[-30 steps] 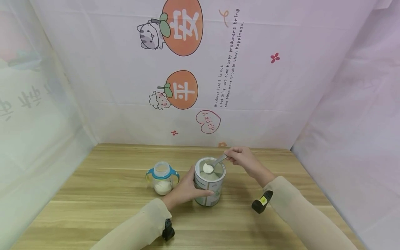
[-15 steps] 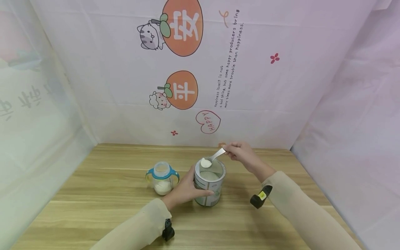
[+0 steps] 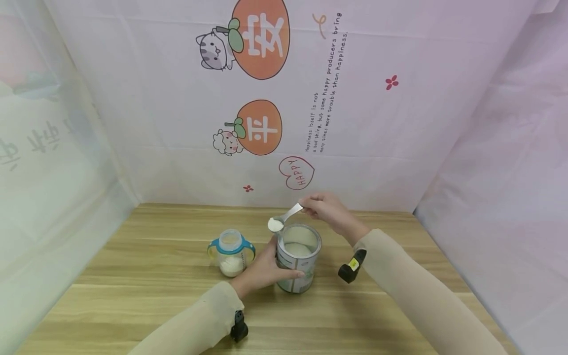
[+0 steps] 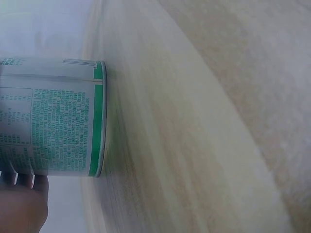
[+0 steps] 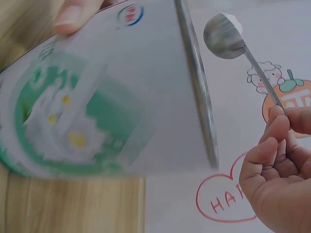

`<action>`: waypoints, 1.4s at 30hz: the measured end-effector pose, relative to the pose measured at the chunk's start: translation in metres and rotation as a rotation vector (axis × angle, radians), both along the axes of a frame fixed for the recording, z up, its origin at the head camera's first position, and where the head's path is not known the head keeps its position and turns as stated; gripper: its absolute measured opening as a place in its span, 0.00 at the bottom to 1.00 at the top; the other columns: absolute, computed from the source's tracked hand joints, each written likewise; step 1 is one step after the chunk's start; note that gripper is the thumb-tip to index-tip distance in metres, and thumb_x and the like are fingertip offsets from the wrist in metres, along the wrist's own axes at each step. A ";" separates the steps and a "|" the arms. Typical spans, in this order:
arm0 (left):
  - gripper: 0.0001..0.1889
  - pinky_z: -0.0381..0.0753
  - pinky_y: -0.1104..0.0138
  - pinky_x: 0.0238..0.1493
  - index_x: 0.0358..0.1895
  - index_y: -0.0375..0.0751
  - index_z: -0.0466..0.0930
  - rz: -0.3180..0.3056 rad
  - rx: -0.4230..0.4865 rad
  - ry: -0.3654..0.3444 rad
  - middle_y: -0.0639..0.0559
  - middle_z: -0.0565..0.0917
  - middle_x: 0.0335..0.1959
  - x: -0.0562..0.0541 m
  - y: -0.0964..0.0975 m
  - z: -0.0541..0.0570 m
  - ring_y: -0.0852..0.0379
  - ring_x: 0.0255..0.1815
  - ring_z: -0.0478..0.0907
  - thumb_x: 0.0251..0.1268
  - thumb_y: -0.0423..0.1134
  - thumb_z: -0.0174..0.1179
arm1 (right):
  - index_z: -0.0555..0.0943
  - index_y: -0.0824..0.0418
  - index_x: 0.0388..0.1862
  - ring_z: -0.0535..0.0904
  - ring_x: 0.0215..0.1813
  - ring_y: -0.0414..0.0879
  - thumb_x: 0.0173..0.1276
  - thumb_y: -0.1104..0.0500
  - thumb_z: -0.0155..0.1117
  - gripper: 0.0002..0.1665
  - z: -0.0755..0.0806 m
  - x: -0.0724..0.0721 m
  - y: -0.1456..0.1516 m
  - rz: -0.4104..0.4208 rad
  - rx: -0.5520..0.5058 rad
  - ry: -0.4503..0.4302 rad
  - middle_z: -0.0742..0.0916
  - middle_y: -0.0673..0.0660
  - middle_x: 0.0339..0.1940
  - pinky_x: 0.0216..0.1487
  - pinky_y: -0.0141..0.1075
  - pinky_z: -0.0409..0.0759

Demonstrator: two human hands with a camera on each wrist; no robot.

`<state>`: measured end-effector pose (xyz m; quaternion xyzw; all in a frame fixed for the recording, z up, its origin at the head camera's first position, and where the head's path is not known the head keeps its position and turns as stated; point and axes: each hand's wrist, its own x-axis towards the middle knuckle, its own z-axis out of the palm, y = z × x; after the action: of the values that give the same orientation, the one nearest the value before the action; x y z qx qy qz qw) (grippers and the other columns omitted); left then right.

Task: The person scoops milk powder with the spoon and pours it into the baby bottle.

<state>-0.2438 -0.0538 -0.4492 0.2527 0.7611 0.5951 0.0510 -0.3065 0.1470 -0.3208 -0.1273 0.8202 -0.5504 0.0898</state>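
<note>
My right hand (image 3: 326,209) pinches the handle of a metal spoon (image 5: 224,41) between thumb and fingers. White powder (image 3: 275,225) is heaped in its bowl, held just above and left of the rim of an open milk powder can (image 3: 298,268). More powder shows inside the can. With my left hand (image 3: 264,268) I grip the can's left side, thumb across its front. The left wrist view shows the can's green-printed side (image 4: 60,126) and its base at the wooden table. Left of that hand stands an uncapped baby bottle (image 3: 230,254) with blue handles and powder in the bottom.
The wooden table (image 3: 146,276) meets a white printed cloth (image 3: 355,177) at its back edge. White cloth walls also rise on the left and right sides. A small black camera (image 3: 352,266) is strapped to each wrist.
My right hand has lifted the loaded spoon up out of the can and moved it left, past the rim. The left hand, can and bottle stay in place.
</note>
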 end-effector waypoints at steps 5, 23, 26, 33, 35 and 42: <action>0.55 0.67 0.50 0.67 0.79 0.59 0.47 0.003 -0.014 0.006 0.53 0.70 0.67 -0.001 -0.001 0.000 0.46 0.69 0.68 0.53 0.48 0.78 | 0.84 0.64 0.38 0.77 0.43 0.48 0.73 0.51 0.61 0.16 0.003 -0.005 -0.017 0.036 0.033 0.013 0.84 0.55 0.36 0.56 0.47 0.78; 0.54 0.68 0.52 0.66 0.78 0.58 0.48 -0.029 -0.001 0.004 0.45 0.71 0.68 -0.003 -0.002 -0.004 0.45 0.67 0.70 0.53 0.47 0.78 | 0.85 0.64 0.44 0.78 0.45 0.49 0.76 0.50 0.60 0.17 0.004 -0.019 -0.059 0.134 0.121 -0.027 0.85 0.56 0.38 0.54 0.42 0.78; 0.54 0.68 0.54 0.66 0.78 0.59 0.48 -0.040 0.005 0.007 0.48 0.71 0.67 -0.003 -0.002 -0.004 0.45 0.67 0.69 0.53 0.47 0.78 | 0.85 0.65 0.45 0.79 0.46 0.51 0.77 0.49 0.59 0.19 0.002 -0.020 -0.065 0.139 0.160 -0.021 0.85 0.58 0.39 0.52 0.39 0.78; 0.53 0.69 0.56 0.65 0.78 0.57 0.48 -0.040 -0.004 0.021 0.53 0.70 0.68 -0.001 -0.003 -0.001 0.48 0.67 0.69 0.55 0.46 0.77 | 0.86 0.61 0.44 0.80 0.45 0.48 0.76 0.48 0.61 0.18 0.000 -0.019 -0.076 0.167 0.178 0.014 0.86 0.55 0.36 0.53 0.39 0.80; 0.54 0.69 0.56 0.66 0.79 0.56 0.47 -0.037 -0.008 0.020 0.53 0.69 0.68 -0.001 -0.003 -0.001 0.49 0.67 0.69 0.55 0.46 0.77 | 0.86 0.60 0.44 0.81 0.44 0.47 0.76 0.48 0.61 0.17 -0.001 -0.019 -0.079 0.166 0.179 0.026 0.86 0.53 0.35 0.52 0.38 0.81; 0.56 0.66 0.56 0.68 0.80 0.56 0.44 -0.018 -0.035 0.020 0.55 0.67 0.69 -0.003 -0.002 -0.006 0.46 0.70 0.66 0.54 0.50 0.77 | 0.85 0.66 0.49 0.82 0.42 0.45 0.76 0.52 0.61 0.18 -0.006 -0.015 -0.088 0.182 0.143 0.072 0.87 0.56 0.38 0.52 0.41 0.82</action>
<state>-0.2467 -0.0562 -0.4550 0.2645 0.7697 0.5786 0.0534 -0.3218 0.0592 -0.3266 -0.2142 0.8450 -0.4753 0.1189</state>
